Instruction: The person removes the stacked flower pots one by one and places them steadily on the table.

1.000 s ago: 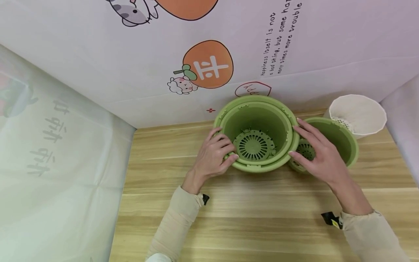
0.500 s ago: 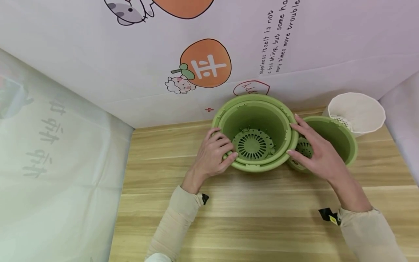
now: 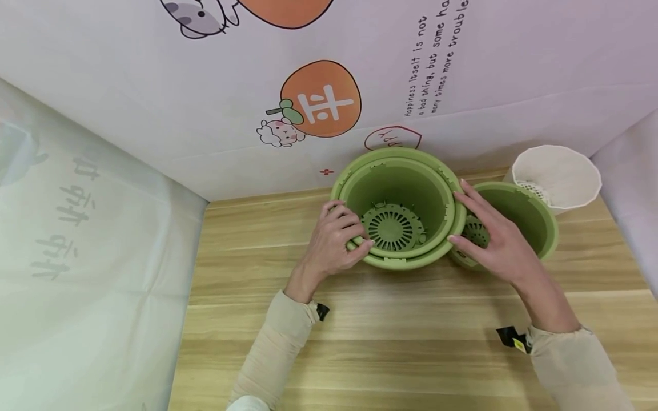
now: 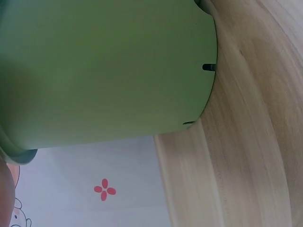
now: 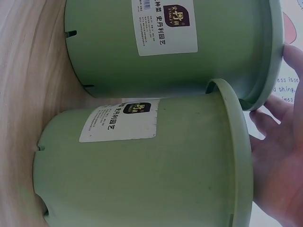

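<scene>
Two round green flowerpots stand nested on the table, the inner pot (image 3: 416,185) inside the wider outer pot (image 3: 403,265). Slotted drainage holes show in the bottom. My left hand (image 3: 334,240) grips the left side of the rims, fingers bent over the edge and thumb along the front. On the opposite side my right hand (image 3: 506,248) touches the outer rim with fingertips and thumb spread apart. That hand reaches across another green flowerpot (image 3: 529,214). In the right wrist view the outer pot (image 5: 227,47) and the other flowerpot (image 5: 189,175) both carry white labels.
A white flowerpot (image 3: 565,171) with small holes stands at the back right corner, beside the single green one. Behind the pots rises a printed white wall sheet (image 3: 216,114), and another sheet (image 3: 103,257) borders the wooden table (image 3: 390,342) at left.
</scene>
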A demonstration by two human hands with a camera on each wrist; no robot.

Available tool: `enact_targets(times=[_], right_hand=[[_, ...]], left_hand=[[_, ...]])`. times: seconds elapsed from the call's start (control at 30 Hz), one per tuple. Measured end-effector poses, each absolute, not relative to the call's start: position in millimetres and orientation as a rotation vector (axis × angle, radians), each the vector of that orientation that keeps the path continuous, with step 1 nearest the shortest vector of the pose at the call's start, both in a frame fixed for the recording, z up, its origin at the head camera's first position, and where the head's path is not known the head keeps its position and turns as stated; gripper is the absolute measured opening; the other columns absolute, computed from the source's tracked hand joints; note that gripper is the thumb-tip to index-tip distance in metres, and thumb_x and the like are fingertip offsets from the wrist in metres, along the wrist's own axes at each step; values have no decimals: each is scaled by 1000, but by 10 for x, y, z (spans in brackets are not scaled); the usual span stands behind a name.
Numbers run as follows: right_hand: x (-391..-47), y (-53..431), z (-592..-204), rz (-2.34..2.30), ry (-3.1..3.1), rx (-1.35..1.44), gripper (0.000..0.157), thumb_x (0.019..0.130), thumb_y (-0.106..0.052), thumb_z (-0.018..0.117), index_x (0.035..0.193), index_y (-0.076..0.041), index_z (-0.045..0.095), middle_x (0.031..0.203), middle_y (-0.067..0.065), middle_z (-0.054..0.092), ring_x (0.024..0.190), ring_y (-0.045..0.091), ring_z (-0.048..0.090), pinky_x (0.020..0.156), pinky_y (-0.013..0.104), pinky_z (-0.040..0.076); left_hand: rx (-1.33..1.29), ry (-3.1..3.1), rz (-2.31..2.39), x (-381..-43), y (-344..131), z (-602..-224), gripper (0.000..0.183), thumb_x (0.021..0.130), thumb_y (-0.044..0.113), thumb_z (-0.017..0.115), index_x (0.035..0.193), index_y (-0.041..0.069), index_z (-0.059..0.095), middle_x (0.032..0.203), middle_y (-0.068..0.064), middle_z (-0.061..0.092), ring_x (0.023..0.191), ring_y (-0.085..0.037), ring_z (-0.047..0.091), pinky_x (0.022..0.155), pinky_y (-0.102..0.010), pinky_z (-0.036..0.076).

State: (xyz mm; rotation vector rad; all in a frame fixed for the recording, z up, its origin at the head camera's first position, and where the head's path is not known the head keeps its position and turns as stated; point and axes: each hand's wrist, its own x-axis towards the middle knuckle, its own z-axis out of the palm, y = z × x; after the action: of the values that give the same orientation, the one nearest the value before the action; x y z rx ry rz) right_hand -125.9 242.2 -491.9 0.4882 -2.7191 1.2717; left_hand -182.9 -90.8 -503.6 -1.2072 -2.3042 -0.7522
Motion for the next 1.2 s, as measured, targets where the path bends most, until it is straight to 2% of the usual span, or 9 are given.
enact_targets(times=[0.1,0.27,0.37,0.73,0.97,1.2], right_hand=[[-1259,2419,-4906,1281,-2725,489,84,85,-16,78,156,-28,33,165,-3,20,147,16,23,112,62,28],[-1254,2422,-4892,1285,-2745,484,84,86,-18,77,156,-30,32,165,-5,19,147,19,23,111,65,26],[-1253,2429,-4881,1294,-2762,481,86,86,-19,78,156,-31,30,165,-8,16,147,20,21,111,66,25],[-1263,2415,-4873,1337,-2759,491,92,82,-17,82,157,-30,30,165,-11,15,147,11,17,110,68,23],[-1245,2419,-4871,1358,-2770,475,92,84,-18,81,157,-32,28,166,-9,14,147,16,17,110,70,22],[-1256,2414,-4856,1353,-2775,482,91,84,-19,80,157,-31,28,166,-10,14,148,17,18,110,70,23]], left_hand=[[-1206,-2289,-776,-1829,-912,-5045,58,100,57,41,69,18,71,78,4,67,91,-19,58,111,-46,32],[-1201,-2267,-813,-1825,-917,-5060,67,93,71,39,74,16,71,79,4,66,94,-20,56,113,-50,31],[-1201,-2258,-829,-1821,-916,-5060,68,88,75,41,77,15,71,80,4,67,95,-20,56,114,-50,29],[-1176,-2229,-832,-1792,-931,-5023,65,81,75,45,73,15,69,78,3,67,94,-21,56,113,-51,30],[-1116,-2188,-855,-1755,-905,-5052,64,80,75,47,72,15,69,78,5,68,93,-19,56,105,-57,31],[-1065,-2126,-858,-1744,-887,-5081,65,81,76,47,69,16,68,74,5,67,88,-18,58,103,-58,32]])
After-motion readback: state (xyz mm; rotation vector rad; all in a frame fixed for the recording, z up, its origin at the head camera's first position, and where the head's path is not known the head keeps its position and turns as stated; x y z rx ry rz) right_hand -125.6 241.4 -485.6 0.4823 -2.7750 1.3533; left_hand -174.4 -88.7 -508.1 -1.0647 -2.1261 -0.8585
